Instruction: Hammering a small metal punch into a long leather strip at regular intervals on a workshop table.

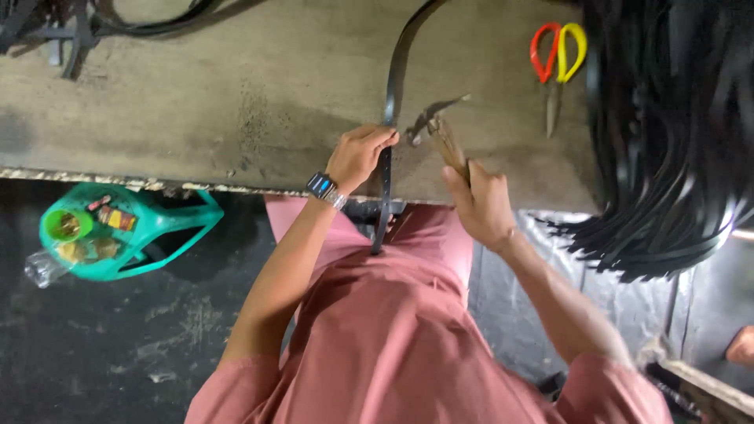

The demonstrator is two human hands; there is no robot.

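A long black strap (395, 74) runs across the worn grey workbench (236, 102) and hangs over its front edge. My left hand (357, 157), with a watch on the wrist, pinches the strap near the bench edge. My right hand (481, 206) grips the wooden handle of a hammer (437, 124), whose metal head is tilted just right of the strap, close to my left fingers. Whether the head touches the strap I cannot tell.
Scissors (556, 67) with red and yellow handles lie at the bench's far right. A thick bundle of black straps (667, 133) drapes over the right side. A green plastic stool (118, 232) holding small items stands on the dark floor at left. Dark metal parts (71, 27) sit top left.
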